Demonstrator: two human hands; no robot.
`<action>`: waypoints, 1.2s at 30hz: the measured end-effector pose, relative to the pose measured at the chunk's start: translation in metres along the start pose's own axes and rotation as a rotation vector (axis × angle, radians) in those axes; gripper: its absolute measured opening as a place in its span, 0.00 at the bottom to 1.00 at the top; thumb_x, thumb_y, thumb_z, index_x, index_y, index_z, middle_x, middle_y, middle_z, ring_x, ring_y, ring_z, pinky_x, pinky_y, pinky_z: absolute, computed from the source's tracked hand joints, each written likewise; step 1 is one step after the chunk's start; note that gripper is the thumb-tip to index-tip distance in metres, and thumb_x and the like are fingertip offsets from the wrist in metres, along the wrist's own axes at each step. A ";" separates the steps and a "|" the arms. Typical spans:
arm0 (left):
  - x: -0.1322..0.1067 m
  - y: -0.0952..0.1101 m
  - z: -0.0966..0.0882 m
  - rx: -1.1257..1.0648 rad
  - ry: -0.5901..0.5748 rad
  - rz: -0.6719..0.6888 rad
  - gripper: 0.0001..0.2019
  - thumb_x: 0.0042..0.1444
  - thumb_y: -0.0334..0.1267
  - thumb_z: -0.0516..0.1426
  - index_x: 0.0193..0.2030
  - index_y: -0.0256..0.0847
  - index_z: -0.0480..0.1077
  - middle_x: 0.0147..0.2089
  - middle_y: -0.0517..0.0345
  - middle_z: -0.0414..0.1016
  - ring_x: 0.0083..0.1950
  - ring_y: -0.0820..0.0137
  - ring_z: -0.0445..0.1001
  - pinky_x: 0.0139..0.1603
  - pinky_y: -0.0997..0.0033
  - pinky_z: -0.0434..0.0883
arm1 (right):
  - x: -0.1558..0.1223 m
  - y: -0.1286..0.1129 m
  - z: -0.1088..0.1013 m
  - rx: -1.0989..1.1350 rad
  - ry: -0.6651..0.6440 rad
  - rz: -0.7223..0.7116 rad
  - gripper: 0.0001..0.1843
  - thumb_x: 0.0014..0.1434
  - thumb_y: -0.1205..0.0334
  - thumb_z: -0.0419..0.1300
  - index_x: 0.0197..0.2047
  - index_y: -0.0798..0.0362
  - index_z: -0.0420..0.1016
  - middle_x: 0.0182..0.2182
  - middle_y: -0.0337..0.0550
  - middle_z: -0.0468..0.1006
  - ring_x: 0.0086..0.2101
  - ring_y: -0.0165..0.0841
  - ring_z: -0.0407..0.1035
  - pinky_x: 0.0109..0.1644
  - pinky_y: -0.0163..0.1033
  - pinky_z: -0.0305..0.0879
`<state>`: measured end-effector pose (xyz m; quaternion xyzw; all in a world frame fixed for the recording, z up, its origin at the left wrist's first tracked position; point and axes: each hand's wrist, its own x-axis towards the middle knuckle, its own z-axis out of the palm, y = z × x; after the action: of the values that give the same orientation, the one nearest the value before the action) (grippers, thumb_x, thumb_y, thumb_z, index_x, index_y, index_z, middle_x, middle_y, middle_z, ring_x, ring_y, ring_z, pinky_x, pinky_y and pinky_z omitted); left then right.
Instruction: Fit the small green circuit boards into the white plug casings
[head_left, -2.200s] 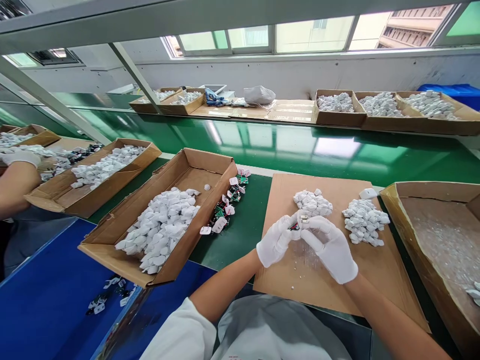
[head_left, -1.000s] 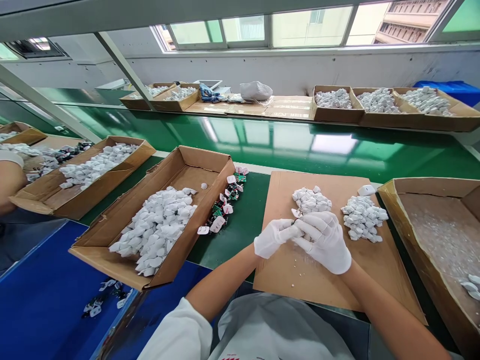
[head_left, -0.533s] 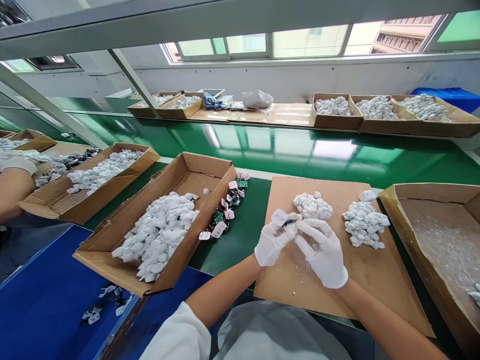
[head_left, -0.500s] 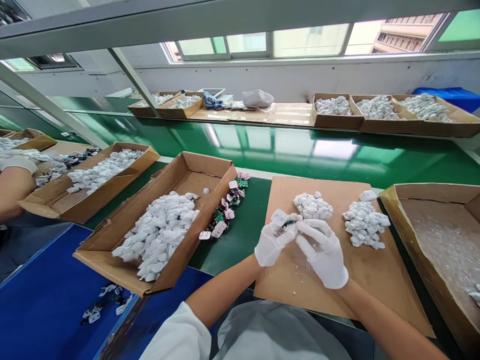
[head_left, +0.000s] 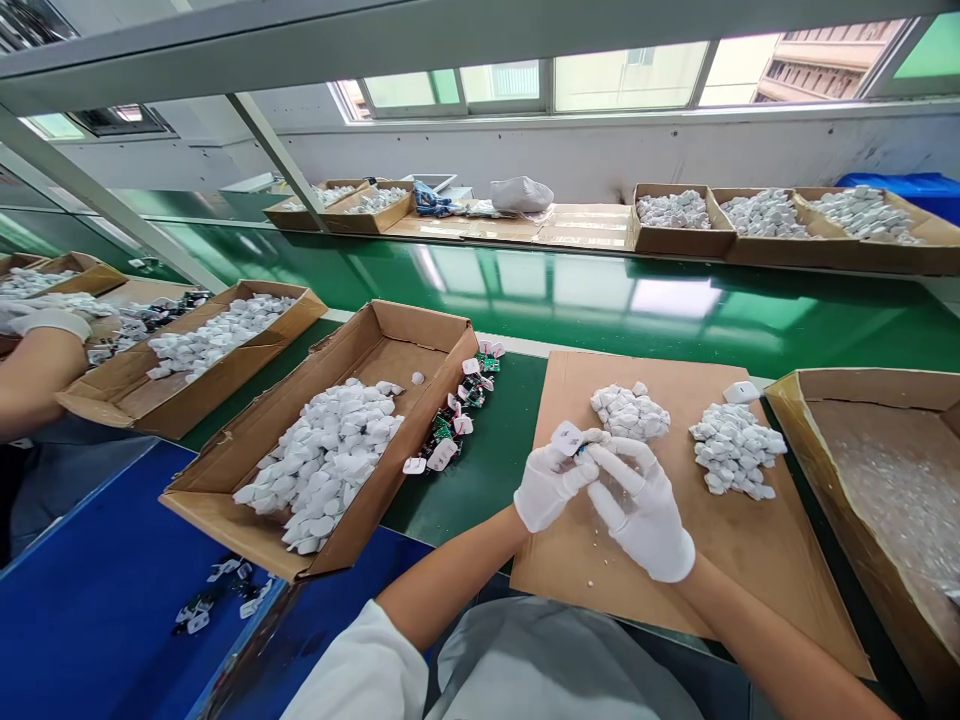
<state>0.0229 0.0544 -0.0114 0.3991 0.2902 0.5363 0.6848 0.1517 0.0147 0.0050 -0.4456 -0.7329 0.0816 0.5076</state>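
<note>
Both my hands wear white gloves and meet over a brown cardboard sheet (head_left: 757,560). My left hand (head_left: 546,485) is closed on a small white plug part with a circuit board (head_left: 567,438), which sticks up above its fingers. My right hand (head_left: 643,506) is curled, its fingertips pinching at the same part from the right. Just beyond my hands lie two heaps of small white plastic pieces, one near (head_left: 630,411) and one further right (head_left: 736,448). A single white cap (head_left: 740,392) lies behind the right heap.
A long cardboard box of white parts (head_left: 322,460) sits to my left, with loose circuit-board plugs (head_left: 459,408) beside it. An open box (head_left: 877,470) stands at the right. A green conveyor (head_left: 600,300) runs behind. Another person's gloved arm (head_left: 37,350) works at far left.
My hands stay together over the sheet. Since a second ago the white part has come up above my left fingers, and my right fingers have shifted around it.
</note>
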 end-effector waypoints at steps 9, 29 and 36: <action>0.006 -0.003 -0.008 0.029 -0.168 -0.136 0.27 0.40 0.63 0.62 0.26 0.35 0.69 0.29 0.52 0.75 0.26 0.71 0.71 0.27 0.69 0.69 | 0.014 0.007 -0.017 -0.059 -0.019 -0.011 0.23 0.54 0.65 0.61 0.53 0.43 0.68 0.45 0.45 0.70 0.47 0.39 0.69 0.51 0.49 0.69; 0.003 0.005 -0.001 0.190 -0.296 -0.315 0.25 0.46 0.57 0.61 0.36 0.34 0.69 0.30 0.55 0.73 0.26 0.73 0.70 0.28 0.70 0.70 | 0.003 0.021 0.000 -0.176 -0.004 -0.090 0.15 0.56 0.68 0.59 0.45 0.43 0.75 0.35 0.40 0.73 0.35 0.33 0.69 0.39 0.41 0.70; 0.008 0.003 -0.006 0.108 -0.292 -0.299 0.22 0.47 0.54 0.62 0.33 0.33 0.71 0.30 0.52 0.76 0.31 0.69 0.74 0.35 0.69 0.72 | 0.009 0.024 -0.004 -0.046 -0.093 -0.066 0.16 0.55 0.65 0.61 0.47 0.43 0.73 0.38 0.42 0.74 0.39 0.35 0.71 0.41 0.43 0.72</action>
<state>0.0187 0.0641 -0.0110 0.4611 0.2722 0.3488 0.7692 0.1678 0.0342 -0.0004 -0.4284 -0.7719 0.0685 0.4648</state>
